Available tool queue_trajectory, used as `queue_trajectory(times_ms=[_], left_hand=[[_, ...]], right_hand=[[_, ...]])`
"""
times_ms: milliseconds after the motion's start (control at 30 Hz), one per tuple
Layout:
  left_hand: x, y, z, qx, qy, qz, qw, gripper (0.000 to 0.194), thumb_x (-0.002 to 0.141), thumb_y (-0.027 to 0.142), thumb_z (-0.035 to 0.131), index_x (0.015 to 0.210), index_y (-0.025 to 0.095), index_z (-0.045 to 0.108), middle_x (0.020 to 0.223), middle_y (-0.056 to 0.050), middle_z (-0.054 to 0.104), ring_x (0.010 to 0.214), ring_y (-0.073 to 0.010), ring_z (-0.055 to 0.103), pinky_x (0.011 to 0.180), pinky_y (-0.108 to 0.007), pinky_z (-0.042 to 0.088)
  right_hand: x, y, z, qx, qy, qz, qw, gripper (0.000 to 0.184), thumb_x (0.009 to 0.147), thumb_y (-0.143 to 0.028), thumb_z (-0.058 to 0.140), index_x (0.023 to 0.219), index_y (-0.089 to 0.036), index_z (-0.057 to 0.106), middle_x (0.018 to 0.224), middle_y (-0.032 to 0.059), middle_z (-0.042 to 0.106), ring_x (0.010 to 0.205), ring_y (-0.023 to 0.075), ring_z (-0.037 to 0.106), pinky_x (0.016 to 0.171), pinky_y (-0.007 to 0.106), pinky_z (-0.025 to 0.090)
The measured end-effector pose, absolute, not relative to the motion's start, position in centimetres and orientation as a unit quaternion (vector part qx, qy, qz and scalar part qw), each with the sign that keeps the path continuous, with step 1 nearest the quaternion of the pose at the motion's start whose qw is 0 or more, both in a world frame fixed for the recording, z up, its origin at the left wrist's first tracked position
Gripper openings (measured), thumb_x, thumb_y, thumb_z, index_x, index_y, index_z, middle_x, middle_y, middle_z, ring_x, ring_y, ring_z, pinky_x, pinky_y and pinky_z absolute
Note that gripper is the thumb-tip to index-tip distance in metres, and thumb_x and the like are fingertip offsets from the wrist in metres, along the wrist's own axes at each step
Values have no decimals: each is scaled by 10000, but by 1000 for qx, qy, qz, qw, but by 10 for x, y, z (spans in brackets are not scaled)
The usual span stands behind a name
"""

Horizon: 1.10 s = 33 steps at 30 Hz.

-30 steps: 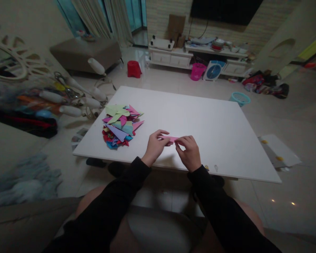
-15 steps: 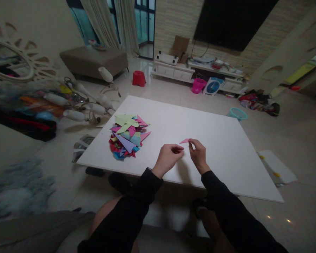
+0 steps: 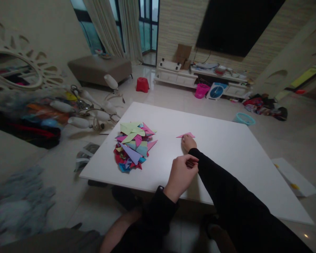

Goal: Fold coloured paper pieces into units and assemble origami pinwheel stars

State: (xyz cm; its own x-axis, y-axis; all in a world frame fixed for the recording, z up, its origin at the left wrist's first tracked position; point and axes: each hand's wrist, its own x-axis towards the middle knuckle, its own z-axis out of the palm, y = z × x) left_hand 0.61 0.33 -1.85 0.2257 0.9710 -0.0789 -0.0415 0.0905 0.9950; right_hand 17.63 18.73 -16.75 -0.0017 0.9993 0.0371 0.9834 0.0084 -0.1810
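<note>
Your right hand (image 3: 189,143) took the pink paper (image 3: 190,134) farther out (pinch's hard to see). Left hand (image 3: 180,174) half-curled, empty, so it's one-handed now.

One left hand (image 3: 180,175), one right hand (image 3: 189,144), one white counter (image 3: 226,144)! One pink folded paper (image 3: 190,135) at the right fingers (image 3: 183,140), one heap of folded papers (image 3: 130,153) near the left edge (too tangled to count!). Beyond the far edge, one red stool (image 3: 142,85), one pink bin (image 3: 201,90), one fan (image 3: 216,91); one turquoise basket (image 3: 246,121) by the far right corner.
</note>
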Motion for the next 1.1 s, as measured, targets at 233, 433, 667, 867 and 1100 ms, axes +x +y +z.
queue_trajectory(times_ms=[233,433,667,867,1100], left_hand=[[11,-3,-19,522,440,425,594,181,726,95,648,826,199,757,803,-71,745,693,-171,660,653,-305,520],[13,-2,-23,530,446,430,579,173,748,121,635,843,198,757,793,-62,736,689,-161,641,642,-292,492],[12,-2,-18,542,442,430,571,174,782,152,605,876,174,750,784,-31,722,681,-132,626,661,-260,482],[12,-2,-17,540,442,432,572,164,795,152,601,871,182,743,799,-27,725,686,-129,629,660,-255,480],[12,-5,-17,543,448,431,565,162,804,156,595,863,179,744,803,-37,737,703,-138,644,655,-256,475]], right_hand=[[178,198,-171,-675,-736,45,18,328,1022,-208,374,1194,-82,623,1258,205,619,1166,255,525,967,324,372],[184,219,-163,-650,-758,46,-36,310,1021,-278,416,1143,-103,640,1251,210,605,1180,282,477,935,365,396],[192,247,-151,-635,-761,82,-104,220,846,-350,709,935,-149,709,1066,128,687,951,231,580,786,295,421],[188,239,-141,-656,-754,16,-32,273,983,-229,456,1056,-151,707,1129,156,667,1059,245,552,870,319,385],[173,202,-165,-671,-741,18,20,324,1002,-194,412,1075,-144,723,1106,166,653,1091,244,536,873,312,399]])
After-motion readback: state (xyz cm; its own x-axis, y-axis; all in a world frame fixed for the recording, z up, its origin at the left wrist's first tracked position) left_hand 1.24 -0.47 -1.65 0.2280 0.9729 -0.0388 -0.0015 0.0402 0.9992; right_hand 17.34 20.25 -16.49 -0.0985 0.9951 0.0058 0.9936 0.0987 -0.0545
